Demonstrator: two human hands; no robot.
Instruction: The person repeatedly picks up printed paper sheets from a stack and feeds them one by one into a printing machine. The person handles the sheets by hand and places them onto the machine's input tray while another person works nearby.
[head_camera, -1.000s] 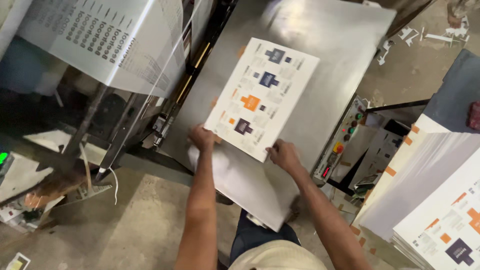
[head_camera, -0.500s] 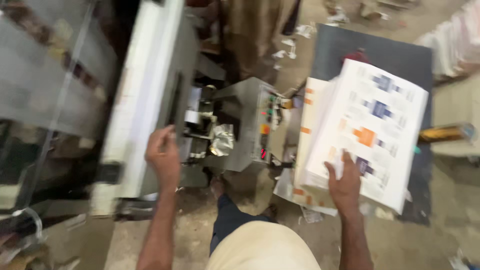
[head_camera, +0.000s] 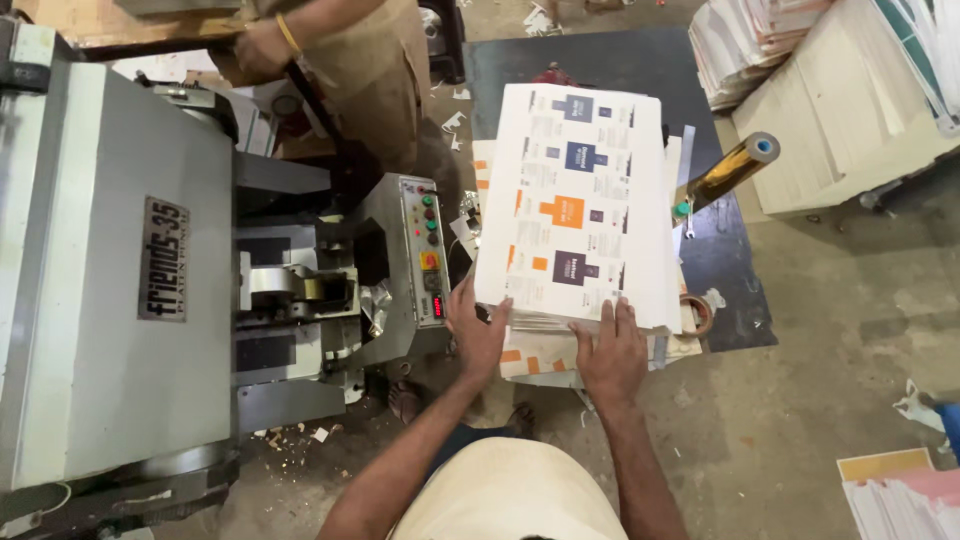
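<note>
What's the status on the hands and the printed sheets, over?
Left hand and right hand flat on near edge of printed sheet stack. Stack resting on dark table. Control panel close left; nothing blocking.

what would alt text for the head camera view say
Seen from above, a person's left hand and right hand press on the near edge of a stack of printed sheets. A grey machine with a button panel stands to the left, where another person works.
</note>
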